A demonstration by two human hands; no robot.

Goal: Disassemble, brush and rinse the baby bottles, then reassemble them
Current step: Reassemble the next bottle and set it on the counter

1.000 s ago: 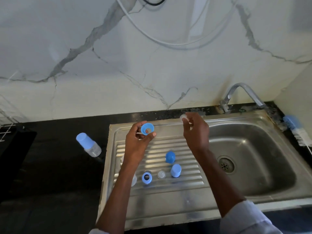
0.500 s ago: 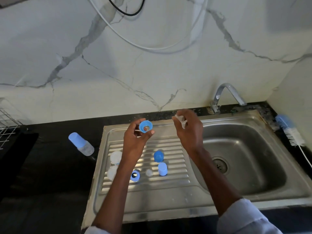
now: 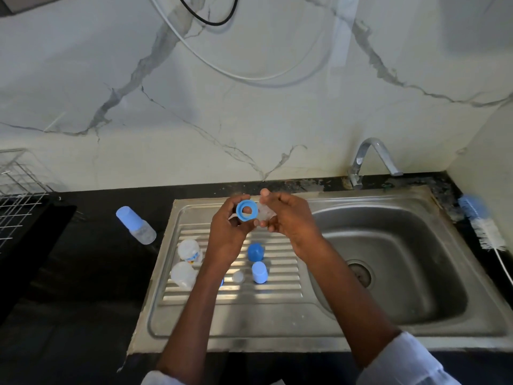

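Above the sink's drainboard point(image 3: 233, 307), the left hand point(image 3: 227, 226) pinches a blue collar ring point(image 3: 246, 210), its opening facing the camera; the right hand point(image 3: 288, 218) closes its grip on a clear teat point(image 3: 265, 213) just beside the ring.

Dim scene, wide-angle edge distortion, slight blur

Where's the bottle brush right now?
In the head view, the bottle brush lies on the dark counter at the far right, just beyond the sink's right rim, past the faucet.
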